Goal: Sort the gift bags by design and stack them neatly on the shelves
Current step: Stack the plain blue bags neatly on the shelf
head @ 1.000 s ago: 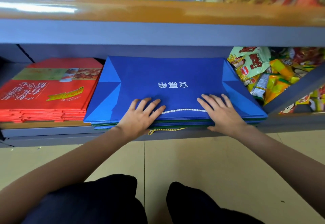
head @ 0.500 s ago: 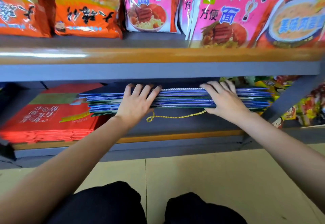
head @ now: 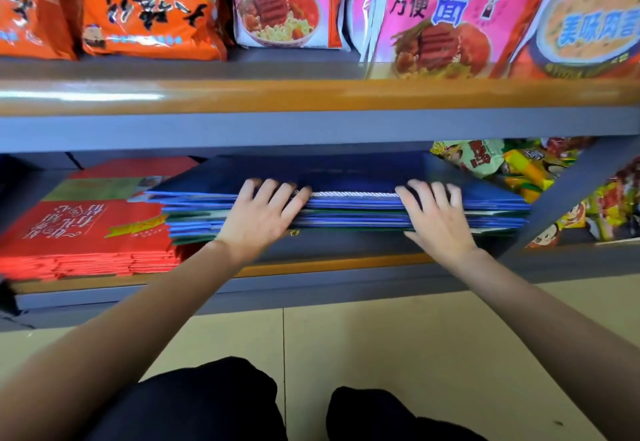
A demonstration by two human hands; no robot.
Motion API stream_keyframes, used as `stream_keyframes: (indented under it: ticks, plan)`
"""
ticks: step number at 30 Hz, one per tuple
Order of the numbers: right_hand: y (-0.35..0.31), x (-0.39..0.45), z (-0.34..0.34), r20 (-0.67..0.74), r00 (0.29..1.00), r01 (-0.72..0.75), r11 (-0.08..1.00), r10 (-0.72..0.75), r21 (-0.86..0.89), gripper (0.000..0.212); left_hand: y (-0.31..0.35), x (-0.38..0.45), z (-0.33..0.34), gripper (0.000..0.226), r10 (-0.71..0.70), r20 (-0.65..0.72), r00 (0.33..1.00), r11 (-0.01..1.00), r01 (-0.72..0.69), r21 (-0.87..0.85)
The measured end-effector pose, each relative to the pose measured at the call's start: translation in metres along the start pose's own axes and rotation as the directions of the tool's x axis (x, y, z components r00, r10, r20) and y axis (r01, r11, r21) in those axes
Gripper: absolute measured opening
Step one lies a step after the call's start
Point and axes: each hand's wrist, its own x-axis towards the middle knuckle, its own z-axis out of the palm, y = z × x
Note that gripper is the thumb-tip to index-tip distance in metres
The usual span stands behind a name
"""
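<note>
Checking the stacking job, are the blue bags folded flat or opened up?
Folded flat. The blue bags lie as thin layered edges in one stack on the lower shelf, both hands pressing their front.

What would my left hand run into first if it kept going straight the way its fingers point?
The left hand already lies on the stack of blue gift bags, fingers aimed into the lower shelf. Straight on, it would slide along the top bag toward the shelf's dark back; nothing else shows there, though depth is unclear.

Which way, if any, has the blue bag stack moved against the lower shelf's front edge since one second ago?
Yes. The blue bag stack has gone back into the shelf: it overhung the orange front edge before, and now sits behind it.
</note>
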Motion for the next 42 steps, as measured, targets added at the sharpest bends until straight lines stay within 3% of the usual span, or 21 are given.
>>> stream_keyframes:
  ticks: [5,13,17,21,24,26,28,32,37,40,42]
  plan:
    - [-0.018,-0.043,0.037,0.146,0.985,0.099,0.995,-0.096,-0.013,0.103,0.038,-0.043,0.024,0.076,0.1,0.096,0.99,0.989,-0.088,-0.117]
    - [-0.021,-0.048,0.043,0.257,0.959,0.098,0.991,-0.117,0.088,0.11,0.049,-0.064,0.033,0.099,0.029,0.27,0.962,0.96,0.048,-0.274]
    - [-0.019,-0.036,0.038,0.387,0.915,0.028,0.974,-0.116,0.226,0.109,0.037,-0.059,0.037,0.106,0.101,0.351,0.931,0.938,0.028,-0.345]
    - [-0.007,-0.014,0.035,0.546,0.816,-0.03,0.927,-0.193,0.373,0.113,0.02,-0.044,0.038,0.112,0.192,0.55,0.813,0.893,0.087,-0.441]
    - [-0.006,0.001,0.033,0.594,0.756,0.025,0.919,-0.276,0.394,0.116,0.014,-0.037,0.034,0.108,0.195,0.733,0.652,0.847,0.264,-0.46]
    - [-0.009,0.005,0.034,0.615,0.73,0.047,0.919,-0.299,0.391,0.116,0.013,-0.035,0.032,0.107,0.177,0.767,0.616,0.852,0.294,-0.433]
    - [-0.012,0.0,0.035,0.625,0.731,0.025,0.925,-0.275,0.379,0.116,0.015,-0.036,0.029,0.105,0.177,0.782,0.597,0.858,0.296,-0.42]
    - [-0.015,0.002,0.02,0.603,0.756,0.048,0.941,-0.254,0.336,0.116,0.005,-0.05,0.021,0.107,0.157,0.763,0.627,0.849,0.309,-0.429]
    - [-0.069,0.039,-0.011,0.477,0.777,0.143,0.853,-0.411,0.502,0.112,-0.04,-0.089,0.015,0.116,0.012,0.82,0.573,0.874,0.392,-0.286]
    - [-0.121,0.064,-0.021,0.425,0.756,0.175,0.779,-0.499,0.602,0.107,-0.071,-0.111,0.011,0.118,-0.078,0.841,0.536,0.879,0.436,-0.196]
    - [-0.154,0.075,-0.025,0.395,0.733,0.236,0.752,-0.553,0.615,0.105,-0.084,-0.125,0.01,0.12,-0.063,0.857,0.511,0.875,0.442,-0.2]
